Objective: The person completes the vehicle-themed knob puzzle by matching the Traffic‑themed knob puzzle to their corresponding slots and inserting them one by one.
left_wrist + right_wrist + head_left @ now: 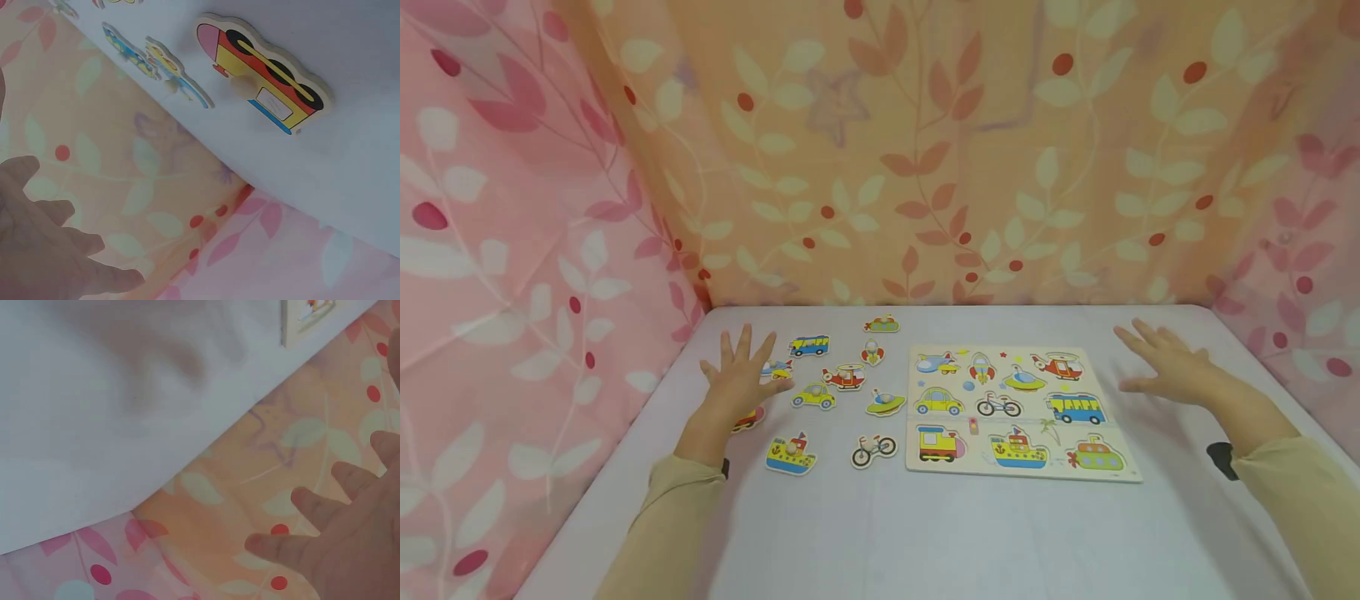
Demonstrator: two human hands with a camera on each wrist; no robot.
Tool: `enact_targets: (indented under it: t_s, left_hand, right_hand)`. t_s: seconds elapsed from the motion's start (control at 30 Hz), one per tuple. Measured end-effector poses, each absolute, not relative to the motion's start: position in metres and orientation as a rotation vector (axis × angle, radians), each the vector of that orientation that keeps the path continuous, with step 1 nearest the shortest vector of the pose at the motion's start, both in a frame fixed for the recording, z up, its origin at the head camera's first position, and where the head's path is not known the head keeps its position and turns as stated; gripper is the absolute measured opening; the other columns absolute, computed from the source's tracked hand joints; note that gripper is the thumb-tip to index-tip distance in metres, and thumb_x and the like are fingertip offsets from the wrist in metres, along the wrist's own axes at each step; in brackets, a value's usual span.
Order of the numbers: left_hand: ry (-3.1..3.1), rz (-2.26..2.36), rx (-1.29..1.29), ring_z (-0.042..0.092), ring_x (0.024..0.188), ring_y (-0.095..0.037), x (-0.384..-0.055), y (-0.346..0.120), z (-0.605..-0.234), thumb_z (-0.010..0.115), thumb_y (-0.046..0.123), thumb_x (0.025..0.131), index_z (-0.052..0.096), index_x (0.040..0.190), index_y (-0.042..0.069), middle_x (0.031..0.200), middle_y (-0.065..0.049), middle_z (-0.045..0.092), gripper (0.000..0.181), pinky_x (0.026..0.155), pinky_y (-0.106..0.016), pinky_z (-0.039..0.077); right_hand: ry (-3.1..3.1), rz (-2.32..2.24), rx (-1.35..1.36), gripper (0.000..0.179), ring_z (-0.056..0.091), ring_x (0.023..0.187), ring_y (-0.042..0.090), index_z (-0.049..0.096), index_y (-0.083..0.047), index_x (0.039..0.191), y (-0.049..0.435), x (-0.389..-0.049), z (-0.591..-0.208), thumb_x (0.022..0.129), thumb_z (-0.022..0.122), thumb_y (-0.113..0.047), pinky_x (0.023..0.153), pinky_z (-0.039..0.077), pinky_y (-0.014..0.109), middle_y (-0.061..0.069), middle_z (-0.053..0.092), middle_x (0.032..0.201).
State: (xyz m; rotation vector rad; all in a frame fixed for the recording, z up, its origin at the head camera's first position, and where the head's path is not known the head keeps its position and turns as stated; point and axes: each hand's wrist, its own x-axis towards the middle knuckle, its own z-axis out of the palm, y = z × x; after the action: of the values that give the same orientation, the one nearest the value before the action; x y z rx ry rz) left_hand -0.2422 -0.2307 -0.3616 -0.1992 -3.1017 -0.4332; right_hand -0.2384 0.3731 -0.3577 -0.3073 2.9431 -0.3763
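My left hand [735, 387] is spread with nothing in it, over the left group of knobbed wooden puzzle pieces. It partly covers the train piece [262, 75] and the airplane piece [777, 368] in the head view. Beside its thumb lies the yellow car piece [814, 396]. My right hand [1176, 367], fingers also spread and holding nothing, is raised to the right of the puzzle board [1030, 479]. That board lies flat and shows printed vehicle pictures in outlined shapes. In the right wrist view the board's corner [289, 325] shows at the top.
More pieces lie left of the board: bus [809, 346], submarine [882, 324], rocket [872, 352], helicopter [844, 377], flying saucer [885, 404], bicycle [874, 451] and ship [791, 455]. Patterned curtains [925, 150] surround the white table [880, 533] at the back and sides.
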Motion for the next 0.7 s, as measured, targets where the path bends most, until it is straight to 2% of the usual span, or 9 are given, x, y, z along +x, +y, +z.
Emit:
enact_targets:
  t_s: [0.13,0.27,0.5,0.7]
  left_hand:
    - [-3.094,-0.448,-0.213,-0.014,0.138,-0.054,-0.241,-0.233,-0.364,0.068,0.045,0.088,0.021,0.154,0.007,0.157,-0.028,-0.005,0.09,0.094,-0.081,-0.003]
    - [-3.097,-0.512,-0.239,-0.015,0.138,-0.053,-0.238,-0.235,-0.366,0.068,0.045,0.088,0.02,0.154,0.006,0.157,-0.028,-0.006,0.09,0.094,-0.08,-0.004]
    - [-3.094,-0.611,-0.29,-0.016,0.139,-0.05,-0.236,-0.24,-0.371,0.071,0.038,0.088,0.019,0.154,0.005,0.157,-0.028,-0.005,0.09,0.097,-0.078,-0.004]
    - [-3.107,-0.62,-0.332,-0.014,0.141,-0.048,-0.234,-0.244,-0.375,0.071,0.038,0.087,0.018,0.154,0.003,0.158,-0.027,-0.003,0.092,0.1,-0.075,-0.003]
  right_hand:
    - [2.925,-0.398,-0.359,0.1,0.009,0.131,0.062,0.012,-0.004,0.153,0.375,-0.24,-0.364,0.083,0.073,-0.041,0.091,0.008,0.082,0.035,0.005,0.152]
    - [2.849,-0.544,-0.414,0.102,0.01,0.133,0.06,0.015,0.0,0.152,0.377,-0.239,-0.373,0.08,0.077,-0.037,0.096,0.012,0.077,0.036,0.008,0.151]
    - [2.682,-0.77,-0.522,0.106,0.004,0.136,0.057,0.019,0.009,0.149,0.382,-0.242,-0.4,0.073,0.083,-0.029,0.103,0.009,0.071,0.036,0.008,0.152]
    - [2.643,-0.806,-0.532,0.104,0.001,0.137,0.057,0.019,0.008,0.149,0.389,-0.243,-0.42,0.076,0.081,-0.031,0.102,0.005,0.072,0.034,0.007,0.153]
